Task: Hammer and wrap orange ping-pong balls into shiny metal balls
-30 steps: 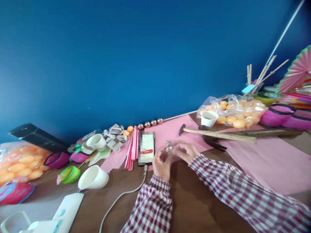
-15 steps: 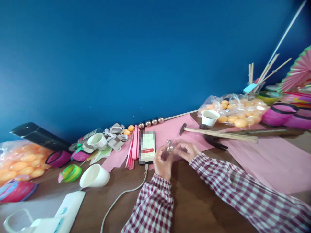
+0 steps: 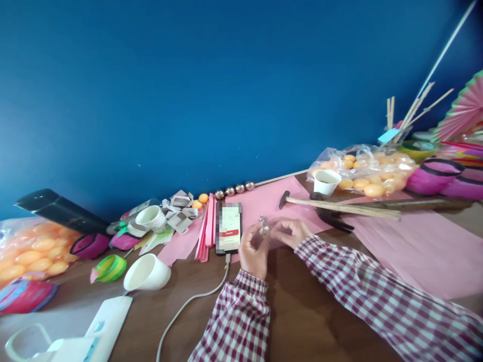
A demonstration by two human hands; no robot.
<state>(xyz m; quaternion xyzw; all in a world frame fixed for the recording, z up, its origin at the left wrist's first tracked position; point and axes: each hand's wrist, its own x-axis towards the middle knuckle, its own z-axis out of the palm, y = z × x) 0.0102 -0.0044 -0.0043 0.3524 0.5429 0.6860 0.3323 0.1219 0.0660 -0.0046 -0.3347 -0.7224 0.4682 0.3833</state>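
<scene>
A small shiny silver object (image 3: 263,227) with a rounded, ball-like lower part is held just over the table, right of the phone. My left hand (image 3: 252,254) has it pinched between thumb and fingers. From the right, my right hand (image 3: 292,233) reaches in with thumb and fingertips brought together at the object's side. What those right fingertips grip is too small and blurred to make out. Beside my left hand lies a phone (image 3: 234,221) with its screen lit, plugged into a white cable (image 3: 190,300).
Several metal balls (image 3: 240,189) line the wall behind pink paper (image 3: 260,201). To the right are a hammer (image 3: 320,203), a white cup (image 3: 326,183) and a bag of orange balls (image 3: 372,173). At left, another white cup (image 3: 147,273) lies near a power strip (image 3: 109,317).
Both hands stay in nearly the same place around the silver object. Only slight shifts of the fingers show.
</scene>
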